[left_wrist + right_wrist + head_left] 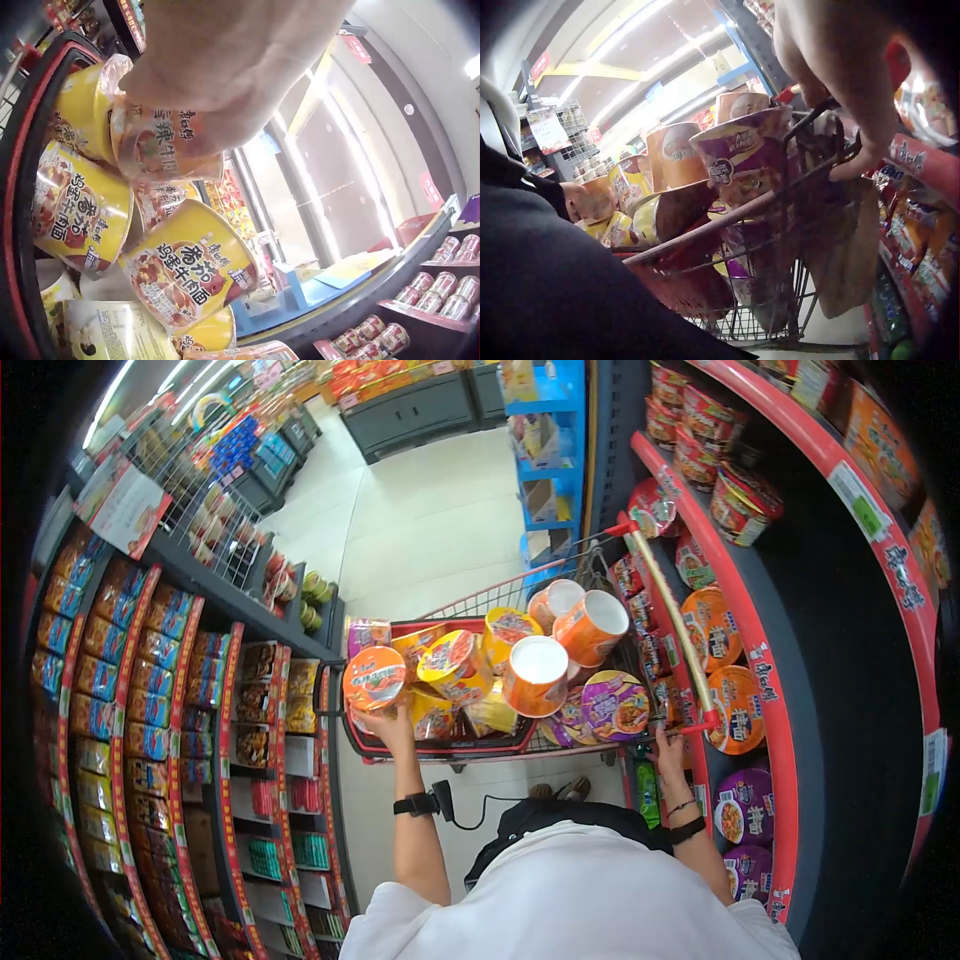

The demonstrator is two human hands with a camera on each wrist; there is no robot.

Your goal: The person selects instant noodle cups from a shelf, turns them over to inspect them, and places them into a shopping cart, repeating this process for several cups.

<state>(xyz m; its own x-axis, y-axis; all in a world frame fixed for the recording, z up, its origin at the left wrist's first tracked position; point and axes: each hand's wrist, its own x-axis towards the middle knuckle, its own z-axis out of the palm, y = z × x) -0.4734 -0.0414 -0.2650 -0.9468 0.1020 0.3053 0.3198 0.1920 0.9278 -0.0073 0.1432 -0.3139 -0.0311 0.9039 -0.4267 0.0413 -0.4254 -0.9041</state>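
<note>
My left hand (pixel 392 726) holds an orange noodle cup (pixel 375 676) at the left end of a shopping cart (pixel 470 758). In the left wrist view, the hand (pixel 225 71) covers the upper part of this cup (pixel 161 146), and yellow noodle cups (pixel 191 266) lie below and beside it. My right hand (pixel 668 756) is at the cart's near right corner; in the right wrist view its fingers curl round the wire rim (pixel 727 214). Several orange cups (pixel 535 675), yellow cups (pixel 455 665) and purple cups (pixel 615 703) are piled in the cart, some tipped over.
Close on the right stands a red-edged shelf (pixel 790 760) with noodle cups. Packet noodles fill the left shelves (pixel 150 690). The cart's pale bar handle (pixel 672 625) points along the right shelf. A blue rack (pixel 548 450) stands beyond, beside the tiled aisle floor (pixel 420 530).
</note>
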